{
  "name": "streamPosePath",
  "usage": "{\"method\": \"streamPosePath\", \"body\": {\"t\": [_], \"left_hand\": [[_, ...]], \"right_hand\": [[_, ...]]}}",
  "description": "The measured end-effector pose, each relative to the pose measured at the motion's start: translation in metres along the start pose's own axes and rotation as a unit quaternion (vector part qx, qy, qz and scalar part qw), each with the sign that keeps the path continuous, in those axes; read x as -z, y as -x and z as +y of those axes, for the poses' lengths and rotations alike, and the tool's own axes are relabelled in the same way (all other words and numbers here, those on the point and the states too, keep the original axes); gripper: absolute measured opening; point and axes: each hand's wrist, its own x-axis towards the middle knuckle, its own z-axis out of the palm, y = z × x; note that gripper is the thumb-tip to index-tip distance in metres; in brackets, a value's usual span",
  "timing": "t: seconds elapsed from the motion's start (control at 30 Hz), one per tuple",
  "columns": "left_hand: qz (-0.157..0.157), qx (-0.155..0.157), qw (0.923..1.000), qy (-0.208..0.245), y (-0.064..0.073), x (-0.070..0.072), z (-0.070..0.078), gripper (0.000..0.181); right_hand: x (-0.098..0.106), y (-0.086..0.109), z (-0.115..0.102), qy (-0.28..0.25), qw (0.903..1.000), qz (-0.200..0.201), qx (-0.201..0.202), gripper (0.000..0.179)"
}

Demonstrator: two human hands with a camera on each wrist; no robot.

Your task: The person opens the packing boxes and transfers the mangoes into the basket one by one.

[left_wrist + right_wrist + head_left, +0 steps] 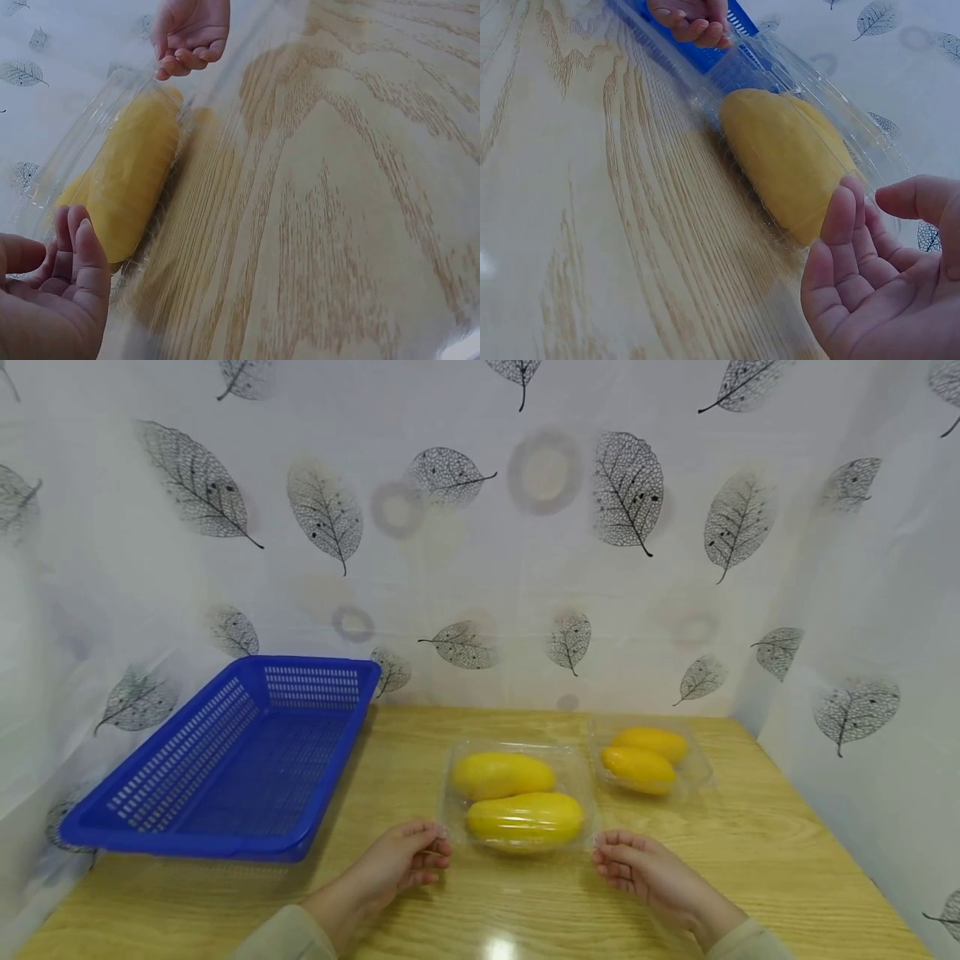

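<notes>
Two long yellow fruits, mango-like in shape, lie side by side in a clear plastic box (517, 747) on the table. The front fruit (525, 820) has glossy reflections across it; the other fruit (502, 775) lies behind. At the box's near left corner, my left hand (397, 864) pinches the rim between thumb and fingers. My right hand (652, 872) pinches the near right corner likewise. In the left wrist view, the left hand's fingers (90, 262) curve up beside the box's edge. From the right wrist, the right thumb (911, 196) and fingers show close to the rim.
A second clear box (697, 760) with two orange-yellow fruits (641, 768) stands behind on the right. On the left is a blue slotted plastic basket (315, 777). The wood-grain table (765, 852) meets a leaf-patterned curtain (480, 568) at the back and sides.
</notes>
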Motion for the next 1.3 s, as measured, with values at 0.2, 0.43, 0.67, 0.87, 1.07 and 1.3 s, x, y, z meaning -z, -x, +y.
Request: {"method": "streamPosePath", "body": {"t": [0.2, 0.43, 0.67, 0.87, 1.07, 1.3], "left_hand": [[-0.006, -0.001, 0.9999, -0.009, 0.0005, -0.0011, 0.0024, 0.027], [-0.002, 0.000, 0.9998, -0.019, -0.0023, -0.0024, 0.0014, 0.024], [0.000, -0.005, 0.9997, -0.026, -0.0028, -0.0014, 0.0017, 0.023], [-0.005, -0.006, 0.9997, -0.025, -0.0012, 0.0003, 0.0007, 0.023], [-0.005, 0.002, 0.9996, -0.029, -0.0009, 0.0004, 0.0018, 0.023], [-0.008, 0.001, 0.9995, -0.029, 0.0007, 0.0031, -0.0010, 0.024]], "right_hand": [[0.0017, 0.0014, 0.0003, -0.005, 0.9999, -0.015, 0.003, 0.020], [0.0041, 0.0022, -0.0022, -0.010, 0.9999, -0.006, -0.001, 0.022], [0.0063, 0.0011, -0.0019, -0.018, 0.9997, -0.016, 0.007, 0.024], [0.0047, 0.0003, -0.0003, -0.009, 0.9999, -0.009, 0.003, 0.023], [0.0011, 0.0009, -0.0015, -0.005, 0.9999, -0.011, -0.001, 0.023], [-0.0017, 0.0003, -0.0014, -0.010, 0.9997, -0.006, -0.020, 0.020]]}}
